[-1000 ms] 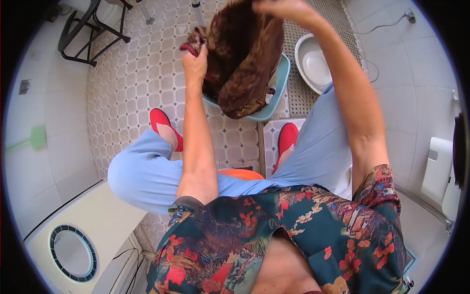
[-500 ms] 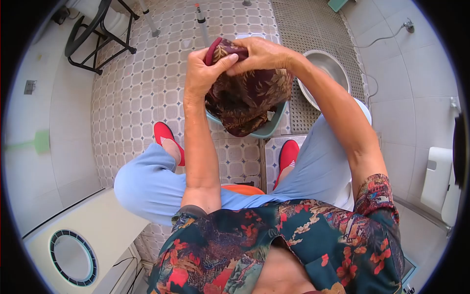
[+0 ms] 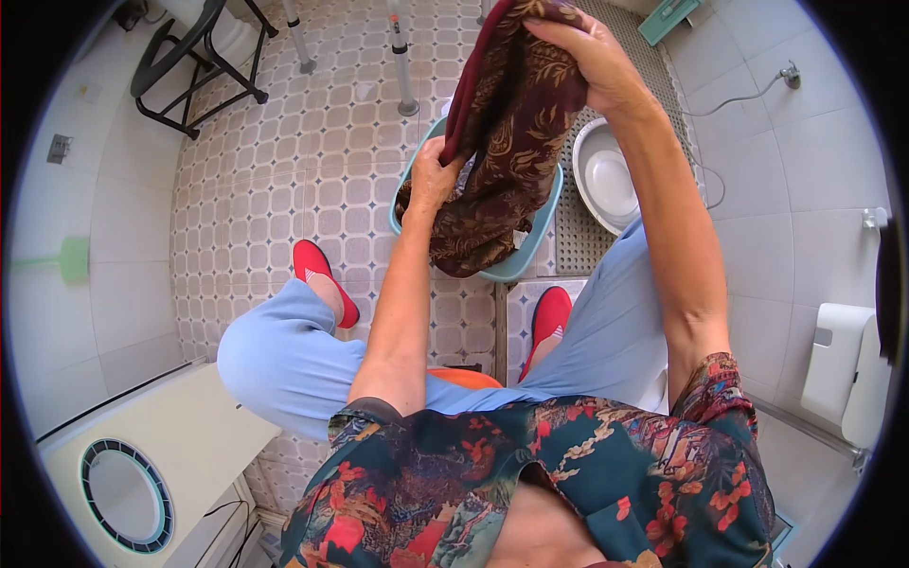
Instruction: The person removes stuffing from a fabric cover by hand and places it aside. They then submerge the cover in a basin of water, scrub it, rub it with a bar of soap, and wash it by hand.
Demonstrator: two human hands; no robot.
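A dark maroon garment with a gold leaf pattern and a plain maroon band is stretched between my hands; its exact kind cannot be told. My left hand grips the band's lower end, fingers closed, low over the basin's left side. Farther away and to the right, my right hand pinches the upper end, holding it raised. The garment's lower part hangs bunched in a light blue basin, hiding most of its inside. A small white label shows on the cloth near the rim.
A white-and-metal bowl sits on a perforated mat at right. Metal legs stand behind the basin, and a black-framed chair is far left. My red shoes flank the basin. An orange seat edge shows below me.
My hands have moved apart: the right went up and to the right, the left came down and slightly right. The garment's band is now drawn out long between them.
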